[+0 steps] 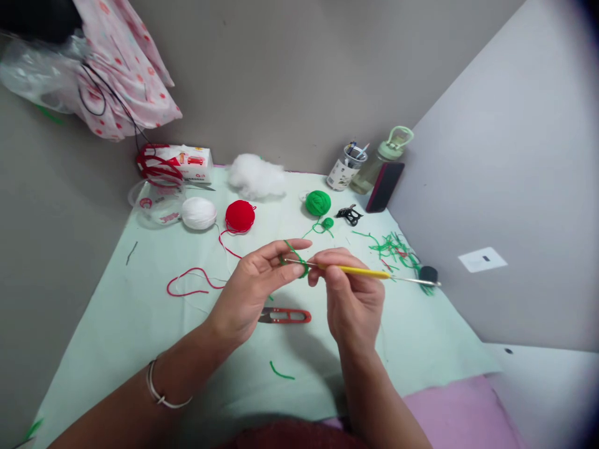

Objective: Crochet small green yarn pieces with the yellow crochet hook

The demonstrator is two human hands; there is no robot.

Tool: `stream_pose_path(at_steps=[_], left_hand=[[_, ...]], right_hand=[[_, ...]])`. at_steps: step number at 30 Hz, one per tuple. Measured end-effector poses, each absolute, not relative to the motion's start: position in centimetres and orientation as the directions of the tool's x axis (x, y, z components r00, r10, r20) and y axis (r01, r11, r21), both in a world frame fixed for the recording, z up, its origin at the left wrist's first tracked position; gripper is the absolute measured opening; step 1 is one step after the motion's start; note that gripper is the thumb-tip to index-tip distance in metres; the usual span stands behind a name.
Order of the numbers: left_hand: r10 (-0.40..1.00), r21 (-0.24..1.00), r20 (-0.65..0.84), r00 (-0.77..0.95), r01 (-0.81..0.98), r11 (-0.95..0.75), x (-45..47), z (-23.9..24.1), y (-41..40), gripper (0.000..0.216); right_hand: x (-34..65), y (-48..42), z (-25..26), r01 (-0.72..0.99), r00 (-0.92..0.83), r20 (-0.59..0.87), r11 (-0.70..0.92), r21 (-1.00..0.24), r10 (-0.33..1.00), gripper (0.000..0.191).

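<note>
Between thumb and fingers, my left hand (250, 284) pinches a small piece of green crochet work (303, 269), with green yarn looped over the raised index finger. My right hand (353, 293) grips a crochet hook (360, 271) by its yellow handle. The hook's metal tip lies at the green loops near my left fingertips, and its other metal end points right. Beyond my hands sits a green yarn ball (318, 203), with a small green crocheted ball (327, 222) in front of it. Beneath my hands lie red-handled thread snips (292, 315).
A white yarn ball (199, 213), a red yarn ball (240, 216) and white stuffing (256, 176) lie toward the back. Green yarn scraps (393, 248) spread at right, near a black claw clip (349, 215). A pen cup (345, 169), bottle (369, 171) and phone (384, 187) stand behind.
</note>
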State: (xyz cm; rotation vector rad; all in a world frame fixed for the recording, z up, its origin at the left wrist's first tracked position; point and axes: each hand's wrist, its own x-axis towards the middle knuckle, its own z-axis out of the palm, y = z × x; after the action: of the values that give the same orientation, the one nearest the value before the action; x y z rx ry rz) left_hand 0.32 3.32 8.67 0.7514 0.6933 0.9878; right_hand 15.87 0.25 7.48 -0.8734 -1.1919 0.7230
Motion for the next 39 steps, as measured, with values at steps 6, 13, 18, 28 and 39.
stream_pose_path(at_steps=[6, 13, 18, 28, 39], left_hand=[[0.913, 0.824, -0.166, 0.373, -0.456, 0.336, 0.4, 8.8, 3.1, 0.036], [0.832, 0.717, -0.227, 0.507, -0.491, 0.495, 0.0, 9.0, 3.4, 0.045], [0.778, 0.632, -0.207, 0.593, -0.526, 0.569, -0.3, 9.0, 3.7, 0.039], [0.883, 0.868, -0.078, 0.463, -0.405, 0.289, 0.1, 8.6, 3.2, 0.031], [0.973, 0.781, -0.079, 0.217, -0.593, 0.196, -9.4, 11.8, 7.4, 0.024]], right_hand=[[15.6, 0.1, 7.2, -0.020, 0.208, 0.510, 0.525, -0.851, 0.835, 0.021], [16.0, 0.5, 7.3, -0.121, 0.276, 0.414, 0.459, -0.880, 0.868, 0.013], [16.8, 1.1, 7.7, -0.203, 0.334, 0.284, 0.363, -0.909, 0.899, 0.018], [16.1, 0.5, 7.4, -0.116, 0.222, 0.405, 0.436, -0.892, 0.887, 0.012], [22.4, 1.9, 7.3, -0.837, 0.096, 0.302, 0.241, -0.491, 0.948, 0.007]])
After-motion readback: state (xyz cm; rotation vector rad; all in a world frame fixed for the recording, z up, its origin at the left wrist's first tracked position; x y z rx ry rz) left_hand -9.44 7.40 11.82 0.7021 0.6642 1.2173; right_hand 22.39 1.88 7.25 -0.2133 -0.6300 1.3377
